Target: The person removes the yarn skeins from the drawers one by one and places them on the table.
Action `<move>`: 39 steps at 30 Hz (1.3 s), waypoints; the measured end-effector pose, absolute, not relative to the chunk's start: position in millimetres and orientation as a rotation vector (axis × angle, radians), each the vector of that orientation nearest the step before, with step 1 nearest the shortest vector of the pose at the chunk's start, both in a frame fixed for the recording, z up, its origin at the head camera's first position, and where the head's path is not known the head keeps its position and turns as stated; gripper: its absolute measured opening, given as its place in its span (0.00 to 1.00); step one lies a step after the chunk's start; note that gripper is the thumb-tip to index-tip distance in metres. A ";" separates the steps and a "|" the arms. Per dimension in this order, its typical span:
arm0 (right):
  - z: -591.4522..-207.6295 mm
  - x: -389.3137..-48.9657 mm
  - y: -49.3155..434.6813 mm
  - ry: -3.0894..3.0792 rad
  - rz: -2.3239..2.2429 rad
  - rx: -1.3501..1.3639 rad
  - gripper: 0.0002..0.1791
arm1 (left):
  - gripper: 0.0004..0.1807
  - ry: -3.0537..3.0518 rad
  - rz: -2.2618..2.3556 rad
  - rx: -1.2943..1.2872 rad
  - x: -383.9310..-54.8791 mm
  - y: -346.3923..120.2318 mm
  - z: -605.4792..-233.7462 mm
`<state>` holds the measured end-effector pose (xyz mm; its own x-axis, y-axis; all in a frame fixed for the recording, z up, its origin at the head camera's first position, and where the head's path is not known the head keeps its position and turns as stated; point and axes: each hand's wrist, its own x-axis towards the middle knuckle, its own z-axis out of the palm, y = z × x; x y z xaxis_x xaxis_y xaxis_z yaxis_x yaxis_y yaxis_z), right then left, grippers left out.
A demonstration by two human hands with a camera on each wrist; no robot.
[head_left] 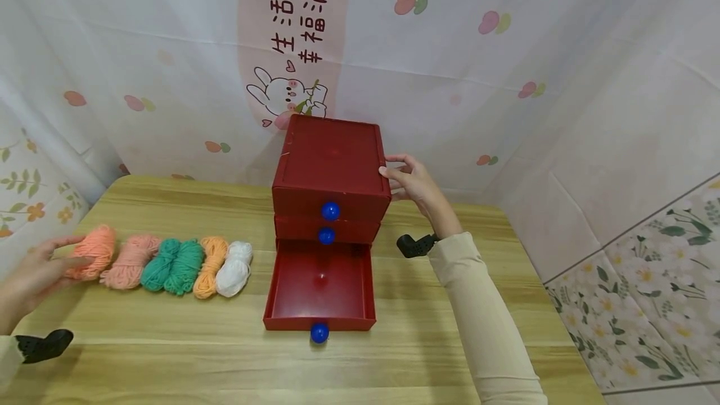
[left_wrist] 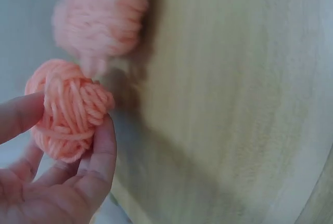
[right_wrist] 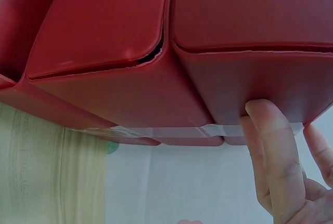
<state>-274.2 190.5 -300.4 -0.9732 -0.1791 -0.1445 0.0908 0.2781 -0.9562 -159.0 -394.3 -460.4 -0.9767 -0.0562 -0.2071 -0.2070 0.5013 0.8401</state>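
At the left end of a row of yarn, my left hand [head_left: 36, 274] pinches a coral yarn skein [left_wrist: 67, 109] between thumb and fingers. A paler pink skein [head_left: 132, 261] lies right beside it. My right hand [head_left: 416, 186] rests against the right side of a red three-drawer box [head_left: 332, 155], with the thumb at its top edge and fingertips [right_wrist: 263, 109] on the side wall. The bottom drawer [head_left: 320, 280] is pulled out and bare inside. The two upper drawers, with blue round knobs, are closed.
Green [head_left: 173, 265], orange [head_left: 211, 267] and white [head_left: 234, 269] skeins continue the row toward the box on the wooden table [head_left: 197, 355]. A printed curtain [head_left: 450, 80] hangs behind. Tiled wall [head_left: 647, 267] stands to the right. Clear tape [right_wrist: 171, 131] runs along the box's side.
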 end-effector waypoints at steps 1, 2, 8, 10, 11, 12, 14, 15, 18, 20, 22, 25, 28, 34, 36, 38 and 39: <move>-300.7 -274.3 190.5 2.320 -1.763 -0.082 0.28 | 0.33 2.593 1.467 -0.207 -158.8 -393.6 -461.3; -301.0 -274.5 190.7 2.319 -1.764 -0.082 0.28 | 0.33 2.608 1.447 -0.181 -159.0 -393.0 -462.7; -300.9 -273.9 190.6 2.318 -1.765 -0.080 0.27 | 0.34 2.622 1.402 -0.179 -159.5 -386.8 -461.3; -300.7 -273.4 190.4 2.315 -1.769 -0.079 0.27 | 0.35 2.629 1.368 -0.190 -159.6 -384.4 -458.4; -300.6 -273.2 190.3 2.314 -1.771 -0.078 0.27 | 0.35 2.628 1.359 -0.196 -159.7 -383.5 -457.3; -300.5 -273.0 190.2 2.314 -1.772 -0.077 0.27 | 0.35 2.628 1.351 -0.201 -159.8 -382.8 -456.7; -300.4 -272.6 190.1 2.316 -1.773 -0.077 0.27 | 0.36 2.619 1.334 -0.202 -160.2 -383.4 -455.5; -300.4 -272.5 190.1 2.317 -1.773 -0.077 0.27 | 0.36 2.614 1.332 -0.201 -160.4 -384.1 -455.1; -300.7 -272.6 190.0 2.321 -1.772 -0.079 0.27 | 0.37 2.590 1.308 -0.208 -160.7 -388.1 -454.5; -300.7 -272.7 189.9 2.323 -1.770 -0.079 0.27 | 0.38 2.582 1.290 -0.200 -160.8 -391.5 -454.6; -300.8 -272.8 189.9 2.322 -1.772 -0.079 0.27 | 0.39 2.584 1.257 -0.197 -160.1 -394.9 -455.0; -300.9 -273.1 190.0 2.321 -1.772 -0.080 0.27 | 0.41 2.629 1.172 -0.164 -157.5 -397.1 -452.1; -300.8 -273.3 190.2 2.320 -1.773 -0.081 0.27 | 0.40 2.748 1.005 -0.115 -153.1 -390.6 -443.3; -299.9 -272.8 190.9 2.318 -1.776 -0.079 0.27 | 0.35 3.015 0.777 0.060 -146.2 -355.9 -416.7; -300.0 -272.7 191.0 2.319 -1.775 -0.077 0.27 | 0.34 3.073 0.772 0.129 -144.5 -342.8 -410.2; -300.1 -272.6 191.2 2.321 -1.772 -0.078 0.27 | 0.33 3.104 0.789 0.188 -142.4 -328.1 -402.8; -300.2 -272.6 191.1 2.320 -1.773 -0.077 0.27 | 0.32 3.116 0.791 0.215 -141.4 -321.1 -399.9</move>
